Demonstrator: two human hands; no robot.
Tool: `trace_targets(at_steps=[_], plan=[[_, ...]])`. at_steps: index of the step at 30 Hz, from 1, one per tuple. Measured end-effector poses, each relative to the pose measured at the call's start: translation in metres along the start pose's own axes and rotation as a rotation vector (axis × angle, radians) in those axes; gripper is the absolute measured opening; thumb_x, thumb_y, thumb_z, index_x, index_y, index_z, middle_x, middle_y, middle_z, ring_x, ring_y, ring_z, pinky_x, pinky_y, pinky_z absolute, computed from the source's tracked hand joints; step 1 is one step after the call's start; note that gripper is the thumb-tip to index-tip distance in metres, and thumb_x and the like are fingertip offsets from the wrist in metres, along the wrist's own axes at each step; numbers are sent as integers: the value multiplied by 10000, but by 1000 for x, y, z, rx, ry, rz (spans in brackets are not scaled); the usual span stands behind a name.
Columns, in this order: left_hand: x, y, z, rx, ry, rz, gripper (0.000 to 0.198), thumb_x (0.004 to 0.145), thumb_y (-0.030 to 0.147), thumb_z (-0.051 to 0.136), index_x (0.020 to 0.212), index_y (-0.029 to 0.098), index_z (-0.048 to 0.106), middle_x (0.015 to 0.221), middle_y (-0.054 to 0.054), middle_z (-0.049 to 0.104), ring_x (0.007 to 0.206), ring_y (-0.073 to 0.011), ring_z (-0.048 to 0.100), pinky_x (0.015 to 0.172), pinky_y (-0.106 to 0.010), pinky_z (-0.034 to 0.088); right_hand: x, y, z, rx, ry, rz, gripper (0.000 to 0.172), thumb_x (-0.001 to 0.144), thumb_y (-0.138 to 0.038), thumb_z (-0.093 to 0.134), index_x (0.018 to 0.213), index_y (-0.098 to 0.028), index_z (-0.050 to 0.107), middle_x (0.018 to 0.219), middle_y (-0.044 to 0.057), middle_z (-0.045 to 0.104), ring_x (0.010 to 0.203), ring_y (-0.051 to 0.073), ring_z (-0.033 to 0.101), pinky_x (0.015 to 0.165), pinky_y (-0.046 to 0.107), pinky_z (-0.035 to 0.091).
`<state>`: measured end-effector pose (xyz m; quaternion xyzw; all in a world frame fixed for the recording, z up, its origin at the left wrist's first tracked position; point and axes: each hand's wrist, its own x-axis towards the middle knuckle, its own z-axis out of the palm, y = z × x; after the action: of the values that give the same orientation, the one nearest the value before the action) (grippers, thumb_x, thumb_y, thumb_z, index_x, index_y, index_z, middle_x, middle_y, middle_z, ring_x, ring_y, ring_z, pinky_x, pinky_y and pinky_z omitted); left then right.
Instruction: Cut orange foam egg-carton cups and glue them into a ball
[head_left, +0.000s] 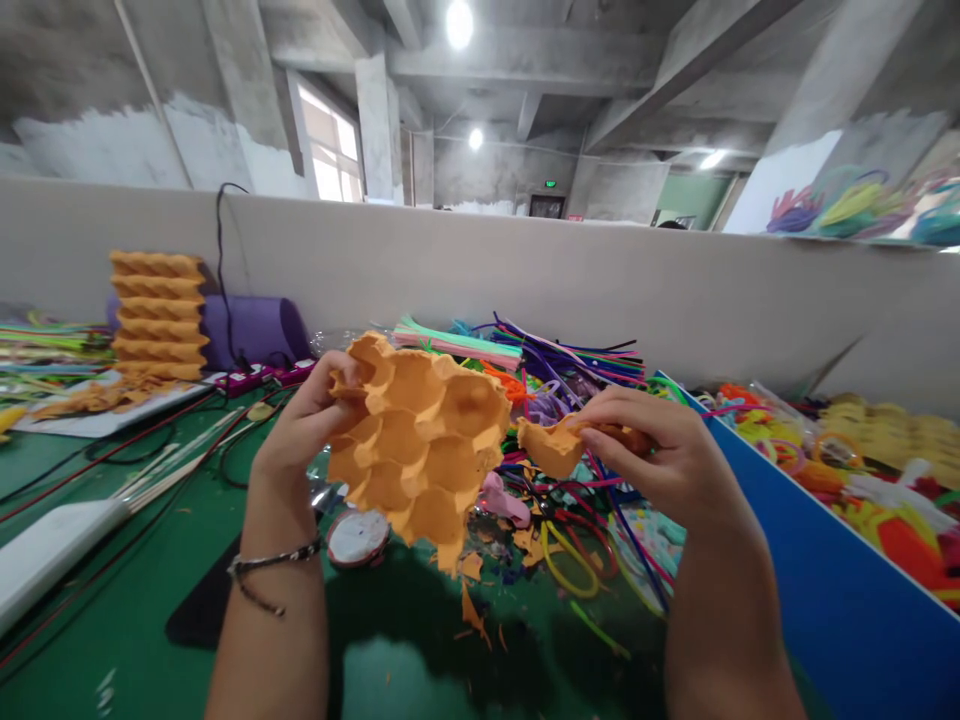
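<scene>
Dead centre of my view, held up over the green table (150, 600), is the honeycomb foam sheet (420, 440), an orange cluster of moulded cups with ragged edges. My left hand (307, 420) pinches its upper rim at ten o'clock, thumb in front and fingers curled behind, closed on it. At three o'clock of the sheet, just beside it, my right hand (660, 455) is closed, thumb and fingertips, on a single foam cup (551, 445). I judge the foam very light, soft and easily torn but not slippery, so the ridges between cups look a safer hold than the thin cup floors. Orange scraps (472, 600) lie at six o'clock, pipe cleaners (525, 350) pile up at twelve, a stack of like sheets (157, 315) stands at ten, and a blue divider (825, 570) runs off at four.
</scene>
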<state>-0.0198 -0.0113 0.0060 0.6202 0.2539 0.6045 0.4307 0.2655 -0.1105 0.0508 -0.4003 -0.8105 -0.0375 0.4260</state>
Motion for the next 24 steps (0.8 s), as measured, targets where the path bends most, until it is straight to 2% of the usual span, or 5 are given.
trace_targets(at_steps=[9,15,17,19,24], plan=[[16,10,11,-279,401,-239,299,569,113,522,836,235,466,708,58,580,505,-100,542,403,-175,438,-3,5,-6,-122,90,7,89,811,-204,524,803,-214,612,780,29,617,736,144,563,660,274,435],[41,-13,23,-328,719,-244,296,714,101,413,968,237,482,840,20,598,615,-80,588,519,-158,477,-3,2,-5,-226,-16,-44,124,842,-205,477,832,-227,599,804,17,644,752,158,581,793,363,394],[49,-28,31,-129,611,-278,421,780,138,364,1174,285,383,986,2,597,706,-79,610,594,-169,493,-4,2,-6,-265,-8,-45,120,844,-203,478,843,-228,595,824,18,650,774,165,588,816,374,379],[56,-44,39,239,366,-328,555,818,190,364,1329,309,182,1072,-18,591,777,-94,619,665,-201,500,-4,2,-7,-285,-10,-45,119,845,-204,477,847,-229,593,832,18,652,786,167,591,829,377,370],[63,-64,45,573,33,-430,755,667,210,644,1337,154,302,787,-42,673,628,-169,633,621,-250,495,-5,0,-5,-271,-46,-43,131,853,-207,465,854,-236,592,819,4,657,770,162,594,862,396,354]])
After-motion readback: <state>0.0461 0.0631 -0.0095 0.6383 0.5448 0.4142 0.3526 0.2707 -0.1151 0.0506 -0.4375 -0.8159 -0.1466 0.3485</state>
